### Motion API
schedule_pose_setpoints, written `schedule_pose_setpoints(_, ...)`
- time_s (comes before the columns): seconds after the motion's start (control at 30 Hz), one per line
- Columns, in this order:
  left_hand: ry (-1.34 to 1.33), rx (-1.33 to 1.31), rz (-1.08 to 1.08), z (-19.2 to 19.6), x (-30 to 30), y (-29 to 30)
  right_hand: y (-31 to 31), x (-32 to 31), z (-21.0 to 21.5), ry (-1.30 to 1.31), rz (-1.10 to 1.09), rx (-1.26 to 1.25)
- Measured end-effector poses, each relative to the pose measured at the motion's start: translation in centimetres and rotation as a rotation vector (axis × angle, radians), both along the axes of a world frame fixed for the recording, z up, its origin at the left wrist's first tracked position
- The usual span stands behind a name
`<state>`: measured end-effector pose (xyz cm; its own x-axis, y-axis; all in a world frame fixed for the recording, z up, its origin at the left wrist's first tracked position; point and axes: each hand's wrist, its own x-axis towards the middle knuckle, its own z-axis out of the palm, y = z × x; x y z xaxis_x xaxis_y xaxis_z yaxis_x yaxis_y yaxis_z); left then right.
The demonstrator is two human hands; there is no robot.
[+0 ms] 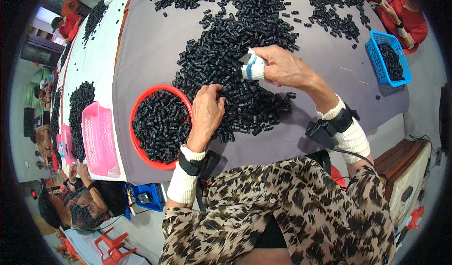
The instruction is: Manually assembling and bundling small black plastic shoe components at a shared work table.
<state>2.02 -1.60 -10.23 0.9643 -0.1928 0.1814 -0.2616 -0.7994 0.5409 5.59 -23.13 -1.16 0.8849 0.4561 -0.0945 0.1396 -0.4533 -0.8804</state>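
Observation:
A large heap of small black cylindrical plastic pieces (212,53) spreads over the grey-covered table in front of me. My left hand (207,112) is at the heap's near left edge, beside a round red basin (161,165) filled with the same pieces. Its fingers are bent and close together, and whatever lies under the fingertips is hidden. My right hand (288,68) is closed around a bunched white knitted cloth (254,69) with a blue stripe, held above the right side of the heap.
Left of the basin stands a pink plastic basket (99,138) on a white-covered table. A blue basket (405,79) with black pieces is at the right edge, near a person in red (407,15). Another person (84,204) works at lower left. More black pieces (329,11) lie far right.

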Motion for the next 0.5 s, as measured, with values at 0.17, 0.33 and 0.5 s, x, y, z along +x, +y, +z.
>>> schedule_pose_setpoints(0.17,-0.034,0.061,-0.020,0.0,0.6,-0.9,-0.4,0.2,-1.2,-0.019,0.053,0.051)
schedule_pose_setpoints(0.33,0.424,-0.992,0.178,2.9,0.8,1.8,0.8,0.1,-0.3,0.046,0.022,0.058)
schedule_pose_setpoints(0.5,0.519,-1.774,0.100,7.7,0.7,1.1,3.6,-0.2,1.3,-0.059,0.057,0.287)
